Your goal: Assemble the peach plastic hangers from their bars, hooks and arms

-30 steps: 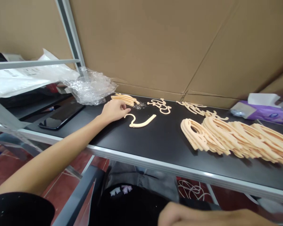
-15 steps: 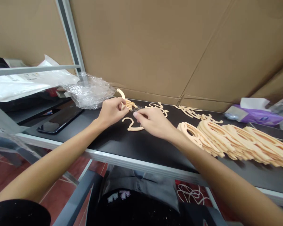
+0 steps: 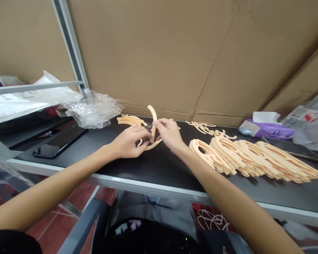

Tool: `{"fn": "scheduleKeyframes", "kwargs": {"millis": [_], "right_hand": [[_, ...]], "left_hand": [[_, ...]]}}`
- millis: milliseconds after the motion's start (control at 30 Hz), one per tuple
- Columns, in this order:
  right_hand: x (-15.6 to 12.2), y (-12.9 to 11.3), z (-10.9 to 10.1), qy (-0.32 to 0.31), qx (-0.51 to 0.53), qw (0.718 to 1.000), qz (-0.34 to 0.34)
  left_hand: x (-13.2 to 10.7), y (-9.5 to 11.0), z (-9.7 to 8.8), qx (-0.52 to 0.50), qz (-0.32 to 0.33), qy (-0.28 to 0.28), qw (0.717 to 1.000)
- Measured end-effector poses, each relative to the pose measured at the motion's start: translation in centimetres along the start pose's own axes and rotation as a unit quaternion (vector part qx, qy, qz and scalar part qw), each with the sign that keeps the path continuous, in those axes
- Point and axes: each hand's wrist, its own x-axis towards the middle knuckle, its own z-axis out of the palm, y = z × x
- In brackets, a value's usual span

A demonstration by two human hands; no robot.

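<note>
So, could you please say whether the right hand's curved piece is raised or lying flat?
Raised: the right hand holds the curved piece, its upper tip showing against the cardboard.

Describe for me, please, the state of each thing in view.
Hanger arm: held nearly upright
Right hand: gripping that arm
Left hand: fingers bent, grip unclear
Tabletop hanger: partly hidden
Hanger stacks: overlapping
Thin curved pieces: scattered loosely
Arm stack: lying together
Clear plastic: crumpled
Tissue pack: open
Phone: lying flat
White cable: tangled
</note>
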Motion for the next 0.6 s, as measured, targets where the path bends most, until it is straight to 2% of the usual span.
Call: {"fn": "scheduleKeyframes", "kwargs": {"millis": [200,300,467,600], "right_hand": [[0.1,-0.9,-0.4,-0.018,0.128,0.984,0.121],[0.0,-1.3,-0.6,-0.014,0.187,0.974,0.128],[-0.2,-1.5,-0.9,-0.039,0.247,0.959,0.136],[-0.2,-1.5,-0.9,-0.024,0.260,0.957,0.124]], "left_hand": [[-2.7,-2.4,-1.8,-0.021,-0.039,-0.159,0.986],[-3.4,-1.9,-1.9,-0.013,-0.059,-0.154,0.986],[-3.1,1.1,-2.2,-0.024,-0.056,-0.162,0.985],[-2.8,3.0,-2.4,-0.038,-0.036,-0.168,0.984]]}}
